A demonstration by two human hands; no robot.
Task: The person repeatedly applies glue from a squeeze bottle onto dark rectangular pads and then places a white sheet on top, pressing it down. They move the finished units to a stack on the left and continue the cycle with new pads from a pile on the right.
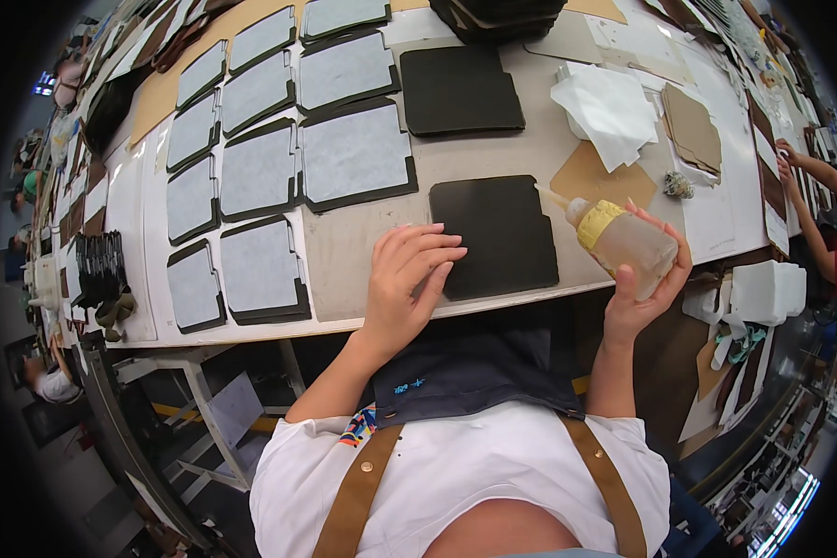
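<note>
A translucent squeeze bottle (631,249) with yellow tape round its shoulder is gripped in my right hand (665,270). It is tilted, its thin nozzle pointing up and left near the far right corner of a black panel (495,237). This flat panel, notched on its right side, lies at the table's front edge. My left hand (405,279) is open, fingers stretched over the panel's left edge; whether they touch it I cannot tell. Farther back lies a second black piece (460,90) of similar shape. To the left, several black pieces with grey-white facing (358,153) lie in rows.
White sheets (609,107) lie over a container at the back right, beside brown card pieces (691,130) and a small crumpled ball (678,185). A dark stack (498,14) stands at the far edge. Another person's arms (814,200) reach in at the right.
</note>
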